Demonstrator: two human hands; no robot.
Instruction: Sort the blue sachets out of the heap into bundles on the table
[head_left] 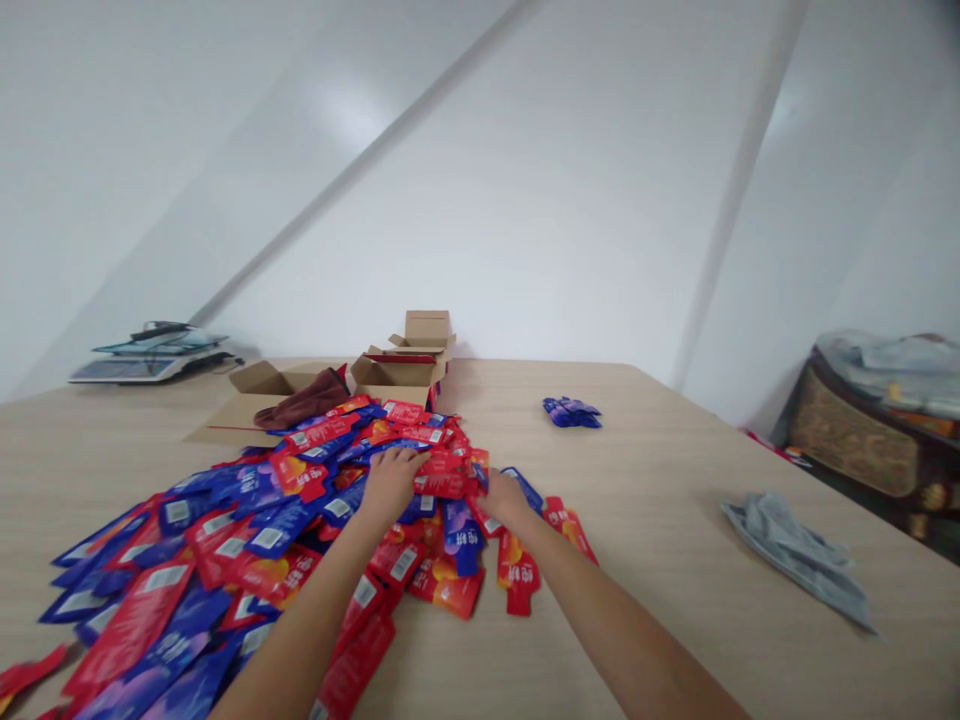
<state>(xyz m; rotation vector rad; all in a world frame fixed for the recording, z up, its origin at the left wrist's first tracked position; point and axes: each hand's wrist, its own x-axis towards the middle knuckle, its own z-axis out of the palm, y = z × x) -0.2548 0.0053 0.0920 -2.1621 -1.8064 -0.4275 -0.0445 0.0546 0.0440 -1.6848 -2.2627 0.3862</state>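
Forearms nearest; left hand and right hand at sachet heap, finger grip I cannot tell; bulk apparently remaining, one blue bunch apart.

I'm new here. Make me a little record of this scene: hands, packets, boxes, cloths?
Left hand: at the packet pile, grip unclear
Right hand: at the pile's right side, grip unclear
Pile colours: mainly red and blue
Blue bunch: apart, beyond the right hand
Boxes: open, behind the pile
Brown cloth: at the leftmost box
Grey cloth: on the table, right
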